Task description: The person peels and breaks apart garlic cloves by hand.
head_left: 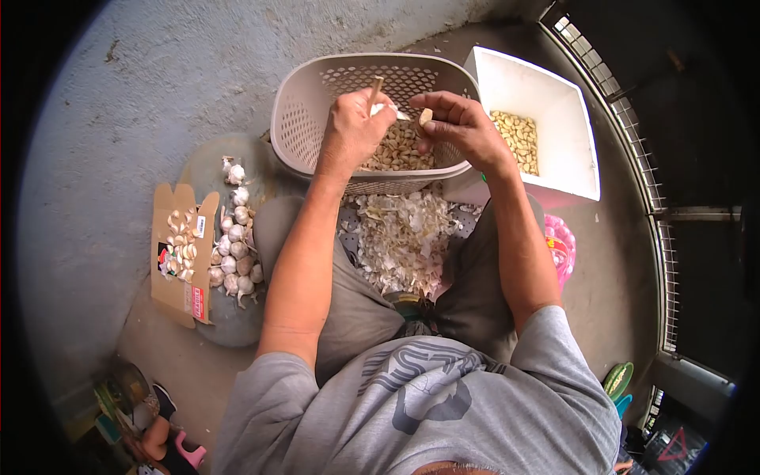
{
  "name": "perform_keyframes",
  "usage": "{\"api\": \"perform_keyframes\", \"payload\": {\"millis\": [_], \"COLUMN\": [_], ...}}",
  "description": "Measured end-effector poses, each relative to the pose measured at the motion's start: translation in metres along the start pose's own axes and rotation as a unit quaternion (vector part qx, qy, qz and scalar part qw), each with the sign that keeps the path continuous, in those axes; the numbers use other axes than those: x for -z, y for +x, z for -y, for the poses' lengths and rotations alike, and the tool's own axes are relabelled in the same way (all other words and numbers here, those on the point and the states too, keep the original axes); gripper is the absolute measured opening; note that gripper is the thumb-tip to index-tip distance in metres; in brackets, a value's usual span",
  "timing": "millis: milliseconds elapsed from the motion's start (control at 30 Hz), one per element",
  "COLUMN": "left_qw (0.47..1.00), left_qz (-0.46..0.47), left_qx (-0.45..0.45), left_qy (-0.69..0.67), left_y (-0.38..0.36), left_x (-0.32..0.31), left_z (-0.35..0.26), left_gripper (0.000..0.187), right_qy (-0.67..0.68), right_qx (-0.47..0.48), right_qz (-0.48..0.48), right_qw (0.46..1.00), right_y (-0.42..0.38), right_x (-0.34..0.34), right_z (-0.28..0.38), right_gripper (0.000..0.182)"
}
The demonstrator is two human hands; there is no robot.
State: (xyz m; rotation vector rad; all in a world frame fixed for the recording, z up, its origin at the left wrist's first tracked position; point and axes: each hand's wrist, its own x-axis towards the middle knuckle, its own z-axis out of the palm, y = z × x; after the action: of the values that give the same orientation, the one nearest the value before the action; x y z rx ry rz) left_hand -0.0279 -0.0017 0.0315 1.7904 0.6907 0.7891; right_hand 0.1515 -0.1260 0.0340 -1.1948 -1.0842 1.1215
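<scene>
My left hand [355,131] is closed around a small knife with a wooden handle [377,84]. Its pale blade points toward my other hand and is partly hidden by my fingers. Between the thumb and fingers of my right hand [467,131] is a garlic clove [426,116]. Both hands are over a grey-beige perforated basket [297,131], where many unpeeled garlic cloves [400,152] lie at the bottom. A white foam box [566,134] to the right of the basket contains peeled garlic cloves [516,136].
Papery garlic skins [404,237] are heaped between my knees. At left, whole garlic bulbs [236,245] lie beside a cardboard piece [170,297] bearing loose cloves. A pink bag [559,249] is beside my right leg. Part of another person [157,435] shows at lower left.
</scene>
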Motion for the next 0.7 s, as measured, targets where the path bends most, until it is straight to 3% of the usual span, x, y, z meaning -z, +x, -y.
{"api": "perform_keyframes", "payload": {"millis": [100, 233, 267, 367, 500, 633, 700], "left_qw": [0.99, 0.948, 0.941, 0.977, 0.982, 0.984, 0.98], "left_qz": [0.139, 0.299, 0.324, 0.204, 0.138, 0.09, 0.082], "left_qx": [0.033, 0.081, 0.083, 0.024, 0.088, 0.092, 0.109], "left_qy": [-0.005, -0.077, -0.041, -0.065, -0.092, -0.124, -0.147], "left_y": [-0.003, -0.012, -0.011, -0.014, -0.008, -0.01, -0.013], "left_x": [0.002, 0.005, 0.004, -0.009, -0.007, -0.017, -0.019], "left_z": [-0.002, -0.02, -0.016, -0.007, -0.008, -0.005, -0.005], "left_gripper": [0.015, 0.021, 0.027, 0.031, 0.03, 0.027, 0.027], "right_qy": [0.086, 0.088, 0.077, 0.037, -0.048, -0.145, -0.114], "right_qx": [0.005, 0.013, 0.014, 0.017, 0.026, 0.09, 0.071], "right_qz": [0.008, 0.046, 0.045, 0.034, -0.021, -0.072, -0.082], "right_qw": [0.996, 0.995, 0.996, 0.999, 0.998, 0.983, 0.988], "right_y": [0.002, 0.003, 0.002, -0.001, 0.0, -0.002, 0.0], "right_x": [0.003, 0.008, 0.009, 0.008, -0.001, -0.017, -0.018], "right_z": [-0.003, -0.008, -0.008, -0.002, -0.003, -0.003, -0.005], "right_gripper": [0.031, 0.028, 0.028, 0.025, 0.021, 0.017, 0.016]}}
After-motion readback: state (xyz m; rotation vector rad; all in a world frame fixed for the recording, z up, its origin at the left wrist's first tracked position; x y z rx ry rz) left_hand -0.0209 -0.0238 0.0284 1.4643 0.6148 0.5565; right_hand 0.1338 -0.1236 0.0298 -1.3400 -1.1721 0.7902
